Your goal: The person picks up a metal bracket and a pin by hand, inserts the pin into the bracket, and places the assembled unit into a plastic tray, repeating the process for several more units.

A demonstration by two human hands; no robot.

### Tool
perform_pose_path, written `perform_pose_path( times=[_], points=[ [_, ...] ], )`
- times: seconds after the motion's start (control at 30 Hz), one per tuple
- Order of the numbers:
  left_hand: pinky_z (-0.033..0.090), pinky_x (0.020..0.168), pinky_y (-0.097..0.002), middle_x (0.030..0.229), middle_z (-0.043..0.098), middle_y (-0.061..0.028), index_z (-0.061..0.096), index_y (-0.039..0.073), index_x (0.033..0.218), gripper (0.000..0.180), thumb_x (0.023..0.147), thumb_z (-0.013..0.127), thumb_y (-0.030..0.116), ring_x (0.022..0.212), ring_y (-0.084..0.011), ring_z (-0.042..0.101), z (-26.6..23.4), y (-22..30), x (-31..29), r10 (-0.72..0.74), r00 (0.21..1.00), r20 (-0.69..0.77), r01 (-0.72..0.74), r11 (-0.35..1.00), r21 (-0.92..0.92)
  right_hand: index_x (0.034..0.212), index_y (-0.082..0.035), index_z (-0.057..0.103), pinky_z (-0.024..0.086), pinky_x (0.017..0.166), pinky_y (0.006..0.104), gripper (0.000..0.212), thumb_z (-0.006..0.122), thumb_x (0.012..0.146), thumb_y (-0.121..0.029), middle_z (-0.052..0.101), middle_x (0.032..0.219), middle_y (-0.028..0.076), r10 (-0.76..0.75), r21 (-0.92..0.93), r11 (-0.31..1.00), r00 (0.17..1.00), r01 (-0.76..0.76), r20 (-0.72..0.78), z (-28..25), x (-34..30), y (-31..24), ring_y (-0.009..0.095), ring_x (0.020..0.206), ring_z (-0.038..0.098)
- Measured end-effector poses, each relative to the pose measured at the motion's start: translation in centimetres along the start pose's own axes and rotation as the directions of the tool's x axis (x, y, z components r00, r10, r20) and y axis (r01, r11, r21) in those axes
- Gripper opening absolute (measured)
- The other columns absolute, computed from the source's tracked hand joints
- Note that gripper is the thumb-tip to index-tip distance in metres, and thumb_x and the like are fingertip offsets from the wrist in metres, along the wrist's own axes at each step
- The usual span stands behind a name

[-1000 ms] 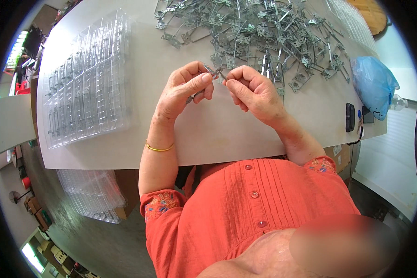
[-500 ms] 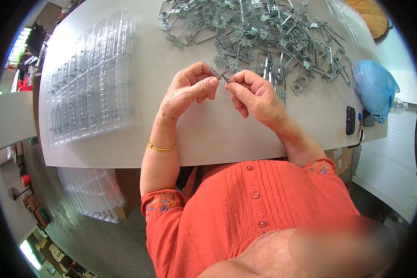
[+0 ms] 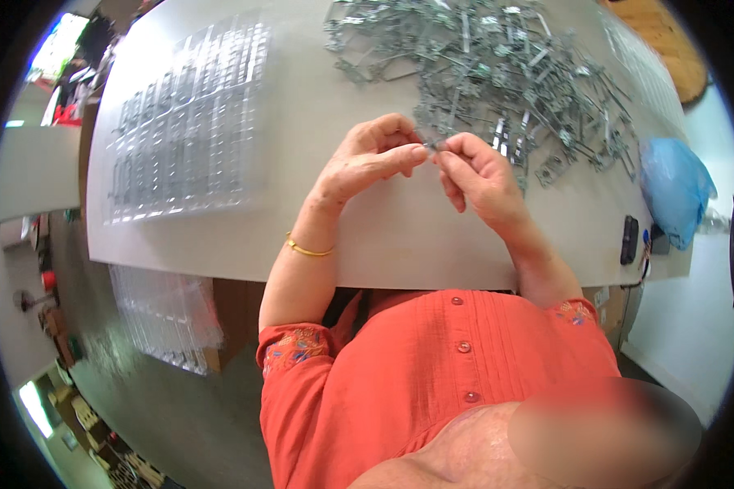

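Note:
Both hands meet over the white table, just in front of a large heap of metal hinge-like brackets (image 3: 481,65). Between the fingertips of my left hand (image 3: 371,159) and my right hand (image 3: 483,175) is a small metal bracket (image 3: 434,144), mostly covered by the fingers. My left thumb and forefinger pinch it from one side. From the other side my right thumb and forefinger press on it. A few brackets lie loose near the right hand, at the heap's front edge.
At the left lies a clear plastic tray (image 3: 189,122) with rows of compartments holding metal parts. Further clear trays (image 3: 167,314) stand below the table edge. A blue plastic bag (image 3: 675,187) and a black object (image 3: 630,240) sit at the right end. Another clear tray (image 3: 644,65) is at the far right.
The view has shifted, so table and hands appear further right. The two hands have drawn closer together, and the bracket between them shows less than before.

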State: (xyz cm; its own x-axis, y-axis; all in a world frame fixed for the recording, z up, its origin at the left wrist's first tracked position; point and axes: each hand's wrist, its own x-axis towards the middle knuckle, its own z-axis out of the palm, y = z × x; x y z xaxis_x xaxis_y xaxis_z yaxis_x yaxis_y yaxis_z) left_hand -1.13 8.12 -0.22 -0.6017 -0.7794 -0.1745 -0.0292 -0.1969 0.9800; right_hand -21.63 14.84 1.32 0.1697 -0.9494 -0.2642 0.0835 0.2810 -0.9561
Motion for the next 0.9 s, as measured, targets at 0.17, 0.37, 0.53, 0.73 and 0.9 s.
perform_pose_path(
  times=[0.17,0.37,0.53,0.73,0.9],
  points=[
    [0.041,0.06,-0.022,0.083,0.064,-0.001,0.064,0.004,0.108,0.035,0.089,0.074,0.031,0.076,-0.008,0.06,0.4,0.4,-0.2,0.036,0.999,-0.017,-0.037,0.998,-0.042,0.101,-0.005,0.059,0.037,0.048,0.0219,0.011,0.057,0.101,-0.016,0.054,0.07,-0.002,-0.049,-0.044,0.998,0.999,0.049,-0.009,0.0,-0.2,-0.1,0.004,0.057,0.048],
    [0.043,0.062,-0.0224,0.086,0.065,-0.0017,0.063,0.003,0.113,0.037,0.091,0.074,0.03,0.078,-0.0085,0.061,-0.4,-0.4,0.1,0.129,0.989,-0.074,-0.14,0.976,-0.169,0.106,-0.007,0.057,0.037,0.048,0.021,0.011,0.056,0.102,-0.017,0.056,0.071,-0.001,-0.102,-0.077,0.992,0.992,0.096,-0.068,-0.7,0.3,0.5,0.005,0.057,0.048],
    [0.045,0.068,-0.0226,0.089,0.064,0.0002,0.063,0.005,0.117,0.038,0.089,0.077,0.026,0.082,-0.0069,0.058,-0.1,-1.1,0.4,0.162,0.985,0.053,-0.15,0.973,-0.178,0.111,-0.009,0.056,0.041,0.05,0.0225,0.012,0.054,0.105,-0.019,0.061,0.076,0.003,-0.236,0.008,0.971,0.964,0.239,-0.121,-0.4,0.3,0.2,0.008,0.057,0.051],
    [0.045,0.074,-0.0246,0.087,0.061,0.0036,0.067,0.006,0.115,0.044,0.083,0.084,0.031,0.083,-0.0069,0.056,0.3,-1.3,0.2,0.207,0.974,0.097,-0.2,0.977,-0.071,0.112,-0.008,0.057,0.042,0.052,0.0228,0.015,0.053,0.105,-0.02,0.062,0.078,0.004,-0.281,0.032,0.958,0.955,0.285,-0.099,-0.1,0.1,0.5,0.009,0.059,0.054],
    [0.048,0.077,-0.0285,0.091,0.066,-0.0009,0.069,0.008,0.114,0.043,0.082,0.083,0.031,0.089,-0.0096,0.06,0.2,-1.1,0.2,0.237,0.966,0.102,-0.243,0.969,0.052,0.109,-0.003,0.058,0.047,0.056,0.0235,0.013,0.054,0.104,-0.015,0.062,0.084,0.003,-0.283,0.0,0.959,0.954,0.285,-0.097,-0.2,0.3,0.8,0.008,0.067,0.059]
  ],
)
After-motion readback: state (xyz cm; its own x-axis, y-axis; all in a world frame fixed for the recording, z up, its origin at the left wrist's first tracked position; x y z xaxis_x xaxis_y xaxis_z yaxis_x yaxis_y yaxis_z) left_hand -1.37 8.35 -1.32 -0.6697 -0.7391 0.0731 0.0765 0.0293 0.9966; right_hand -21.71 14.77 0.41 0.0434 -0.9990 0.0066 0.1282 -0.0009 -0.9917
